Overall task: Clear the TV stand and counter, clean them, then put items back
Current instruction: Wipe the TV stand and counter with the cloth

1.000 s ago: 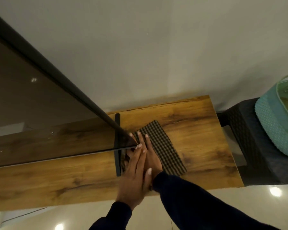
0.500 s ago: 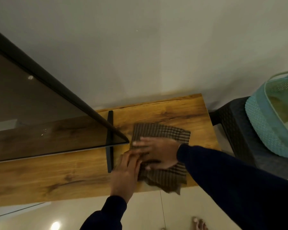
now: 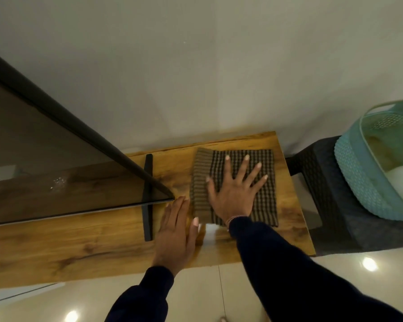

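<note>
At nine o'clock the TV [image 3: 56,159] stands on the wooden worktop [image 3: 79,247]; beside its corner my left hand [image 3: 176,231] lies flat, fingers straight, holding nothing. At its one o'clock my right hand [image 3: 235,194] presses the checked cloth [image 3: 265,182] with fingers spread. The cloth's long axis runs twelve-to-six, so the right hand is placed to wipe.

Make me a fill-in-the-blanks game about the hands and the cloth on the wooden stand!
1. The right hand presses flat on the checked ____.
2. The cloth lies on the ____ TV stand.
3. The left hand rests beside the corner of the ____.
4. The basket on the dark stool is ____ in colour.

Missing words: cloth; wooden; TV; teal
</note>
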